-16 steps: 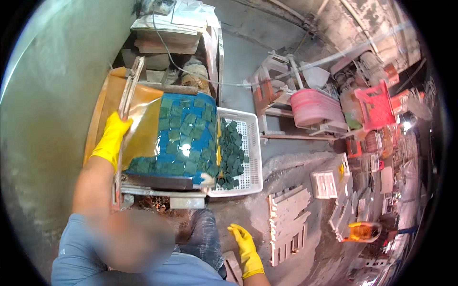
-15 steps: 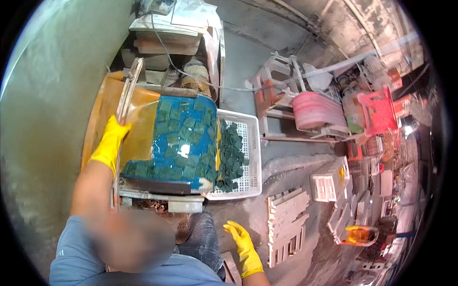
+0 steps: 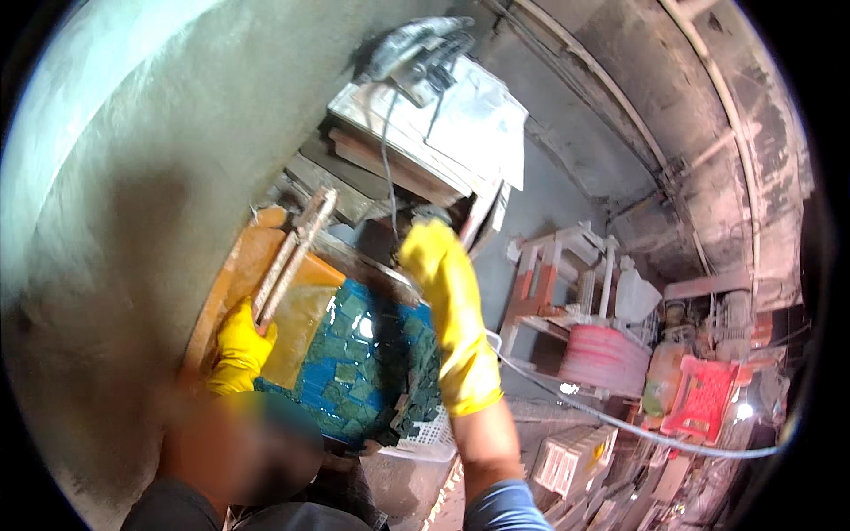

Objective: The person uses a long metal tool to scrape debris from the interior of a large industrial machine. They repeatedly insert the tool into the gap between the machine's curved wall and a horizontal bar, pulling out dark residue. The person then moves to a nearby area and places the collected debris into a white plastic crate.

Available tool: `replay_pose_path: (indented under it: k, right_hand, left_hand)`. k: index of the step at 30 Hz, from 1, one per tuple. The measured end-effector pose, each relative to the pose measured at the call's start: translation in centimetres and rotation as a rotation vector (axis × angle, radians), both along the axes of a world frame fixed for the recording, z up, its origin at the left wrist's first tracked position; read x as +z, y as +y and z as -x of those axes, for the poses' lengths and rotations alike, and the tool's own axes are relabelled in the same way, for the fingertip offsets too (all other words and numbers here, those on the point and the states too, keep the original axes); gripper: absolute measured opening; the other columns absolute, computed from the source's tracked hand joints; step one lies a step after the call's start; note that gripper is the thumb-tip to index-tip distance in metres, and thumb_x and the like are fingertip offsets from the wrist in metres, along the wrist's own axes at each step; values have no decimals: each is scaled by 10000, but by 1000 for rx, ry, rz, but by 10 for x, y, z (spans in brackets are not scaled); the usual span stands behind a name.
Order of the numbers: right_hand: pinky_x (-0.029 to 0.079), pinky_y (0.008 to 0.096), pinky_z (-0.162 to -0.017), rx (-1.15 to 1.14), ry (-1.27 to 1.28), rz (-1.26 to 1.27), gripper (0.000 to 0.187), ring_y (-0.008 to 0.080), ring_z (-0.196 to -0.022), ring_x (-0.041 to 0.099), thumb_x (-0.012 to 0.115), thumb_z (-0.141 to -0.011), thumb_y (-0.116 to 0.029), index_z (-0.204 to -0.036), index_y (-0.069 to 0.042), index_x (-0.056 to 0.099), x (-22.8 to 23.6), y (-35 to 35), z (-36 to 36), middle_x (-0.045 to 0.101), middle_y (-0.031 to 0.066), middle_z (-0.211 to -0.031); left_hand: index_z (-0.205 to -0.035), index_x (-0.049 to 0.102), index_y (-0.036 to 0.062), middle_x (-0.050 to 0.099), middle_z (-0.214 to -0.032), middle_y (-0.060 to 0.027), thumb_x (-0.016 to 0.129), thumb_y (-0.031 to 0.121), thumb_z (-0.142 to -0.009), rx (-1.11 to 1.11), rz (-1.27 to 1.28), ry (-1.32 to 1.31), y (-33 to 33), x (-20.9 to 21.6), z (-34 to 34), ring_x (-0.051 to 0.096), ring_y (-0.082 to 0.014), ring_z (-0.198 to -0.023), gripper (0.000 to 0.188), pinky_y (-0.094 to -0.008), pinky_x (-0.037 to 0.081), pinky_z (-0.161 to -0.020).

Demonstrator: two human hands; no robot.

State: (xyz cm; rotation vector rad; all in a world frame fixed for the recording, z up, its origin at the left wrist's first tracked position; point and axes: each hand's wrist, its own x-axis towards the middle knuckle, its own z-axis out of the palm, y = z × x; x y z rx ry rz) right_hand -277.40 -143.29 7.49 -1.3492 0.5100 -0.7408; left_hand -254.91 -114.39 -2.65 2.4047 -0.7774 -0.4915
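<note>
My left hand, in a yellow rubber glove, is wrapped around a long pale bar that lies across an orange-brown surface. My right hand, gloved the same, reaches over the far edge of a wet blue surface. Its fingers look curled; what they hold, if anything, is hidden. A thin dark cable hangs down close to it. Dark green square pieces are spread over the blue surface. More lie heaped at its right side, partly over a white perforated crate.
At the back, a pale slab stack carries a plastic-wrapped device. To the right stand a framed rack, a pink round container and a red crate. A pale hose crosses there. A wall closes the left.
My right hand has risen from low beside my leg to the far edge of the blue surface. My left hand stays on the bar. The whole view has swung and tilted.
</note>
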Motion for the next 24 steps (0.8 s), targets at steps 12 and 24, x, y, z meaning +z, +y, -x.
replay_pose_path:
  k: [12, 24]
  right_hand:
    - [582, 541, -783, 580, -464, 179, 773, 372, -819, 688, 486, -961, -714, -1133, 22, 651, 116, -239, -264, 722, 220, -1003]
    - [523, 373, -809, 298, -227, -673, 771, 234, -891, 644, 450, -985, -704, -1298, -15, 599, 71, -59, -41, 699, 106, -1087]
  left_hand:
    - [-1221, 624, 73, 702, -1065, -216, 752, 181, -773, -3, -34, 40, -2, 12, -7, 660, -449, -991, 478, -469, 545, -847]
    - [-1230, 629, 69, 728, -1050, -177, 789, 208, -800, -44, 12, 50, 4, -6, -9, 697, -385, -917, 480, -424, 556, -798]
